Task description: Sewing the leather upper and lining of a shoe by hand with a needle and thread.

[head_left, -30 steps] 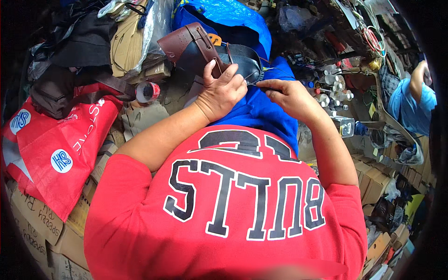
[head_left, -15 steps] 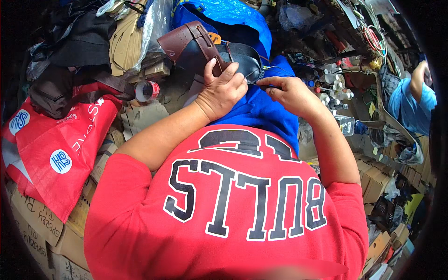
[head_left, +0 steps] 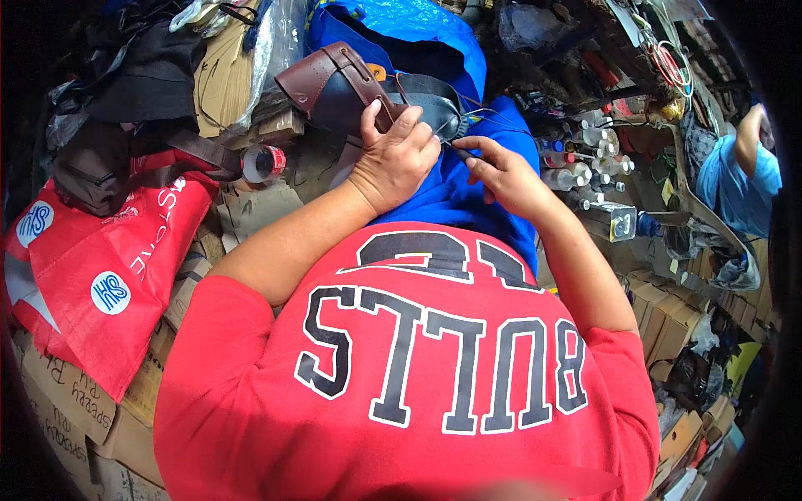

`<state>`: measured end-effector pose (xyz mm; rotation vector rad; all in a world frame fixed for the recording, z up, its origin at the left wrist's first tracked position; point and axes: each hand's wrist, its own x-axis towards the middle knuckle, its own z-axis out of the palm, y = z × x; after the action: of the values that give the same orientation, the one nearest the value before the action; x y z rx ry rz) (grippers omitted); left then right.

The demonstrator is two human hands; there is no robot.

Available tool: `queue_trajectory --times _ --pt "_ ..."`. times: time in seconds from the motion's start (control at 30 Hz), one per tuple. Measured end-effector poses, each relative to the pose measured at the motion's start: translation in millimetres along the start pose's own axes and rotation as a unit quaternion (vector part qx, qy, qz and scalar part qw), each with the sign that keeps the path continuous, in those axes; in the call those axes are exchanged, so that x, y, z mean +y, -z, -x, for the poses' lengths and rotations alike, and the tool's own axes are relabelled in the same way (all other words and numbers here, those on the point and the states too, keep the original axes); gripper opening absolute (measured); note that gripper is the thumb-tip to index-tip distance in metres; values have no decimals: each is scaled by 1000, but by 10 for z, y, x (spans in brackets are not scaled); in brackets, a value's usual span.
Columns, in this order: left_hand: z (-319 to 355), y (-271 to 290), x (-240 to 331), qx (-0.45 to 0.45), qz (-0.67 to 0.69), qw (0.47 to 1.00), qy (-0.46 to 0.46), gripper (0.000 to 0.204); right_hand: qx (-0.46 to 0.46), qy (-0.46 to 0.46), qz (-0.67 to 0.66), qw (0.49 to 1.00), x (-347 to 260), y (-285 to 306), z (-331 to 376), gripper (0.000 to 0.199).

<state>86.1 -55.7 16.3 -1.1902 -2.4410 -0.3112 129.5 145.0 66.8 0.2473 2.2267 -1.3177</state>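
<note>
A brown and dark blue leather shoe rests over my lap, its sole side facing my right. My left hand is closed round its near side, fingers pressing on the leather. In my right hand is a slim, dark-handled tool that looks like an awl. Its thin metal end points at the shoe's edge, beside my left fingertips; whether the tip is inside the leather cannot be seen. Dark thread trails from that edge across my blue shorts.
A blue plastic bag lies beyond the shoe. On the left are a red bag and cardboard boxes. Several small bottles stand to the right. A person's arm in a light blue sleeve shows at the far right.
My right hand has turned and opened its grip slightly, and the tool's handle now points more toward me. The shoe has shifted slightly left and toward me.
</note>
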Motion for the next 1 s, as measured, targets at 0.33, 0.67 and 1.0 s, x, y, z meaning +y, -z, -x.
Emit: queue_trajectory --times 0.33,0.67,1.0 --pt "-366 405 -211 -150 180 966 108 20 90 -29 99 991 85 -154 -279 72" --pt "-1057 -230 -604 -325 242 896 180 68 100 -54 225 968 -67 -154 -567 73" --pt "-1002 -590 -650 -282 287 898 179 58 95 -33 208 973 -87 -132 -496 62"
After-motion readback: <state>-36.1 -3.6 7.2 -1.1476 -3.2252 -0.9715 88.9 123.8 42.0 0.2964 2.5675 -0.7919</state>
